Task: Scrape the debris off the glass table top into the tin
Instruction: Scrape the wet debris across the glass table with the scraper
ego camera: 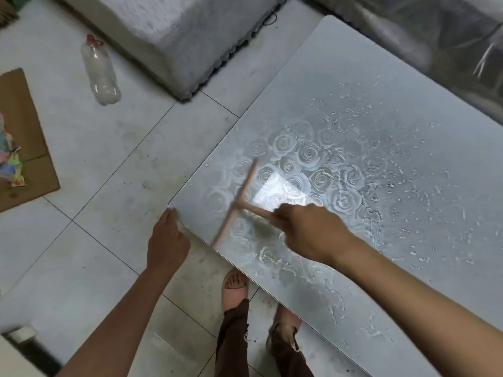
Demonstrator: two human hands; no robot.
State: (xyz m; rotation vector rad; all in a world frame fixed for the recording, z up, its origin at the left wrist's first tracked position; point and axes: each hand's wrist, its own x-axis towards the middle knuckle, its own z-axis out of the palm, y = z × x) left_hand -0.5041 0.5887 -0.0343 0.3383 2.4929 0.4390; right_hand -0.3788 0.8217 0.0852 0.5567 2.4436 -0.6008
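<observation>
A glass table top (313,77) with a rose pattern fills the right half of the head view. White flecks of debris (402,186) and wet streaks are scattered over its middle and right. My right hand (307,229) grips the handle of a pink T-shaped scraper (236,205), whose blade lies on the glass close to the near left corner. My left hand (167,240) is at that corner, its fingers touching the glass edge. No tin is in view.
A clear plastic bottle (99,72) lies on the tiled floor at upper left. A sheet of cardboard (24,126) with colourful scraps sits at the left edge. A white block (174,31) stands beyond the table. My feet (235,287) are under the near edge.
</observation>
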